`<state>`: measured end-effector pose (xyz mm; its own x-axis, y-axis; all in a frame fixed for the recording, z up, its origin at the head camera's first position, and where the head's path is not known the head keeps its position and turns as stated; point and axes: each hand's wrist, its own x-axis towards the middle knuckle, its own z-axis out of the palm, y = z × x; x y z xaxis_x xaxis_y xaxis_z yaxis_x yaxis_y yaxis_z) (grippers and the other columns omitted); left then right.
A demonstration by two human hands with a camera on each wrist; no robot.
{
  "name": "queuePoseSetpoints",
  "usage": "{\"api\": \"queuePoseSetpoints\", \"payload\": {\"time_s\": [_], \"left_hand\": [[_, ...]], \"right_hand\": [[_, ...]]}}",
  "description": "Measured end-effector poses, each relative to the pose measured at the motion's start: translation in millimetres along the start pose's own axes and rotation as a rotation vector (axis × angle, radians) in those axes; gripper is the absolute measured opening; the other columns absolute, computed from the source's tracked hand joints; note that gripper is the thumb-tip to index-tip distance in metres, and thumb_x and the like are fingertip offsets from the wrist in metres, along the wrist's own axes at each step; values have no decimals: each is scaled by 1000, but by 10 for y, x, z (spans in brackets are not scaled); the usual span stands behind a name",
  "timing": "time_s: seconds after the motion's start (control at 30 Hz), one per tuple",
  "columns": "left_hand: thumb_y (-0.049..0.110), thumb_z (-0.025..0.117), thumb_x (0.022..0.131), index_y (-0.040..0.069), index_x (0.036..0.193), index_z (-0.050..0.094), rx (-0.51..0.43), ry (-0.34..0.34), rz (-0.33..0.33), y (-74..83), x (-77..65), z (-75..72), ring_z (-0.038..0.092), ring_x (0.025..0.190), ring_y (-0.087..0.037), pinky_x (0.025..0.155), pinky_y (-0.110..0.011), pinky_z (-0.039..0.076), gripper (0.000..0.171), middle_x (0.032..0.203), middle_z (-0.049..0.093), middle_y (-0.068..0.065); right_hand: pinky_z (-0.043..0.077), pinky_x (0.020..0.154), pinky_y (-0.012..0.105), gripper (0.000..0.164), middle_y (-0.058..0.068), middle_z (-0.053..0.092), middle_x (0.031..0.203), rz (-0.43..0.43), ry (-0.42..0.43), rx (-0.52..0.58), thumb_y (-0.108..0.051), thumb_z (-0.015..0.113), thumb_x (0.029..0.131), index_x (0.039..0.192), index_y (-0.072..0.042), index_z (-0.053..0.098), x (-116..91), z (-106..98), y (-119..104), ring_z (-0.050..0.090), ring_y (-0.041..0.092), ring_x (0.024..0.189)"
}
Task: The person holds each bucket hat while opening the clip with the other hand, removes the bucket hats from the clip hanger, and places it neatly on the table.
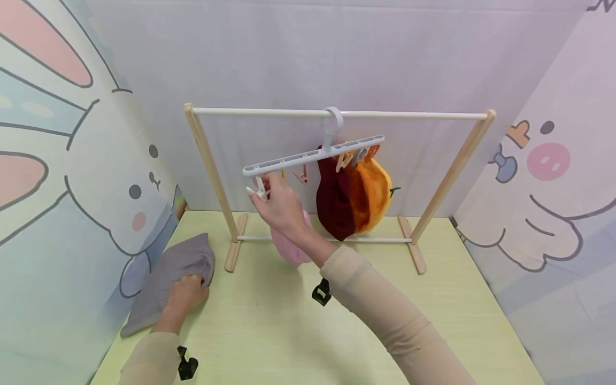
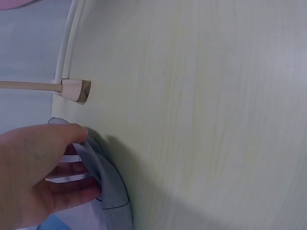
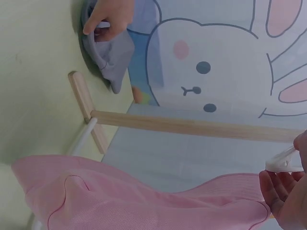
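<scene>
My right hand (image 1: pixel 284 206) pinches a white clip (image 3: pixel 280 163) under the left end of a pale grey clip hanger (image 1: pixel 289 161). Just below that hand hangs a pink cloth item (image 3: pixel 110 191), partly hidden behind my wrist in the head view. At the lower left, my left hand (image 1: pixel 185 294) grips the edge of a soft grey hat-like cloth piece (image 1: pixel 168 278) lying on the table. The left wrist view shows the thumb (image 2: pixel 74 133) on one side of the grey hem and fingers inside it. A dark red cloth item (image 1: pixel 332 198) and an orange pumpkin-shaped one (image 1: pixel 375 195) hang from the hanger's right half.
The hanger hooks over the white top bar (image 1: pixel 260 112) of a wooden-legged rack (image 1: pixel 212 171) and slants. A pink clip (image 1: pixel 303 174) hangs near its middle, with several others further right. Printed cloth walls (image 1: pixel 110 176) border the light wood table (image 1: pixel 269 331).
</scene>
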<state>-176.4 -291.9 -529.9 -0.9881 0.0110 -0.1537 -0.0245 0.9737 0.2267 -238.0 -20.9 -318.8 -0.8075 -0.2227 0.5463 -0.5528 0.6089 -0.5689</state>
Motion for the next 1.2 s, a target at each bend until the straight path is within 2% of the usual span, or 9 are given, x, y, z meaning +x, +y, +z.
{"api": "queuePoseSetpoints", "payload": {"time_s": [0.2,0.43,0.6,0.7,0.87,1.0,1.2], "left_hand": [[14,56,82,-4,93,62,-40,-1,4,25,-23,-57,57,68,-31,59,-47,45,22,85,61,-22],[17,57,86,-2,102,63,-75,37,-4,10,-33,-70,59,71,-30,63,-46,47,26,91,63,-19],[18,57,86,-1,105,62,-91,52,-12,38,-41,-125,61,78,-35,66,-49,47,28,97,64,-21],[18,56,86,0,104,63,-100,65,-12,53,-35,-150,60,73,-31,63,-48,47,27,93,64,-18],[16,54,85,1,101,64,-107,103,6,68,-5,-193,59,69,-26,61,-45,47,24,89,65,-15],[14,53,85,0,105,64,-114,150,35,95,7,-248,63,77,-32,64,-47,48,27,94,66,-17],[14,53,85,6,99,67,-129,263,68,138,9,-329,62,72,-30,64,-48,47,21,87,67,-13]], "right_hand": [[45,55,16,31,0,61,88,-22,20,-6,-28,64,85,107,-11,49,7,-2,-13,60,7,72],[46,55,16,30,1,64,90,-47,16,-9,-20,65,84,109,-10,50,9,5,-9,60,7,72],[46,57,16,33,2,64,94,-64,11,-30,-18,65,84,112,-11,49,18,-5,-3,61,7,77],[47,58,16,34,2,64,95,-70,7,-34,-18,65,84,113,-11,49,23,-8,5,61,8,78],[46,57,15,35,2,65,95,-61,-1,-32,-20,65,84,114,-11,49,34,-6,21,62,8,76],[46,55,14,35,1,66,96,-49,-6,-28,-21,65,84,114,-12,48,40,-4,27,63,7,74],[45,56,15,37,-1,65,96,-39,-17,-30,-22,64,85,117,-13,48,42,-4,37,61,7,75]]}}
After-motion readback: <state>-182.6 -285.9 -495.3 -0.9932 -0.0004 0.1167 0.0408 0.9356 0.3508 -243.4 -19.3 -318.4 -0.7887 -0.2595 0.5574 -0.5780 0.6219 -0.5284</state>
